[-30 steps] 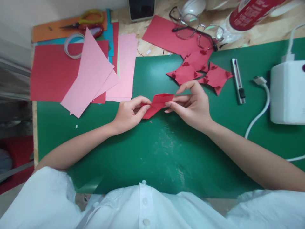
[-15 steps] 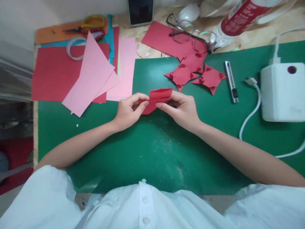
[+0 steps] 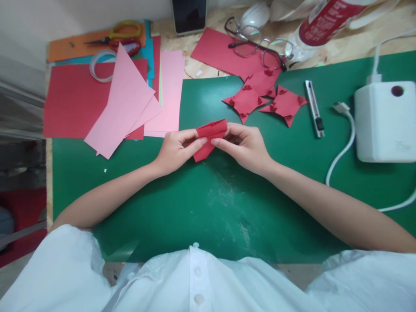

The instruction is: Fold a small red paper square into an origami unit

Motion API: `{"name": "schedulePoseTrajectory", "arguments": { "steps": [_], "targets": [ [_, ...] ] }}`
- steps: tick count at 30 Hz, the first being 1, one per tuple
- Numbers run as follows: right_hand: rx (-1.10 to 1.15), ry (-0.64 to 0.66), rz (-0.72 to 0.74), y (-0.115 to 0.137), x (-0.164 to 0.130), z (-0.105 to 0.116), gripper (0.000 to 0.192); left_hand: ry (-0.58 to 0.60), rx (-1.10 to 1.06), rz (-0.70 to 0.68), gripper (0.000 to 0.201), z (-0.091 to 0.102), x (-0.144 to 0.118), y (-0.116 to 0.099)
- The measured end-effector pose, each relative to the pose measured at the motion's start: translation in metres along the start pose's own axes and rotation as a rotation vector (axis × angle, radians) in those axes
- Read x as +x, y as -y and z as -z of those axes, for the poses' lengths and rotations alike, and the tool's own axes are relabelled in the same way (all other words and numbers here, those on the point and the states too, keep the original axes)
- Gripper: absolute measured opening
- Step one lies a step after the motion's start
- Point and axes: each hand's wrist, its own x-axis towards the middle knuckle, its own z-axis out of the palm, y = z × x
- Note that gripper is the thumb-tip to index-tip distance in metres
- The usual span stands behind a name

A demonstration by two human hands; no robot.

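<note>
Between both hands, above the green mat [image 3: 195,216], is a folded piece of red paper [image 3: 205,149]. My left hand [image 3: 177,151] pinches its left side, thumb on the near face. From the right, my right hand [image 3: 245,145] grips the other side, its thumb pressed near the left thumb and its fingers behind the paper. The fingertips behind are partly hidden. Just beyond lie several red folded paper stars [image 3: 246,102] with small curled bits on them, partly overlapping each other.
At the left are red sheets [image 3: 74,99], pink paper [image 3: 130,91], a tape roll [image 3: 94,69] and scissors [image 3: 125,32]. A box cutter [image 3: 314,108], white power bank [image 3: 385,125] and cable lie right. Glasses [image 3: 260,45], a bottle [image 3: 325,26] and a phone [image 3: 189,15] stand behind.
The red paper has tilted in my hands, its upper flap shifting left and its lower point now showing further down. Both hands stay pinched on it. The view has shifted slightly.
</note>
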Motion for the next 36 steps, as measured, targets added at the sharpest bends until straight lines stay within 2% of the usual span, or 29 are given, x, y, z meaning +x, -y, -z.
{"name": "schedulePoseTrajectory", "arguments": {
  "steps": [6,9,15,23,29,36],
  "targets": [
    [-0.014,-0.033,0.066,0.0065,0.0005,-0.0002,0.069,0.014,-0.050,0.029,0.027,-0.0008,-0.0003,0.0002],
    [-0.030,-0.035,0.055,0.0082,0.0003,-0.0009,0.073,0.017,-0.048,0.031,0.027,0.0000,-0.0008,-0.0002],
    [-0.013,-0.020,0.029,0.0053,0.0004,-0.0016,0.071,0.028,-0.020,0.025,0.027,0.0011,0.0002,-0.0004],
    [0.040,0.008,0.087,0.0044,-0.0001,0.0011,0.059,0.048,-0.007,0.041,0.027,0.0011,0.0009,0.0015],
    [-0.006,-0.028,0.088,0.0053,-0.0012,0.0011,0.061,0.030,-0.032,0.036,0.021,0.0003,0.0009,0.0007],
    [-0.042,-0.046,0.074,0.0065,-0.0020,-0.0004,0.066,0.076,-0.071,0.065,0.019,0.0017,0.0001,0.0038]
  ]
}}
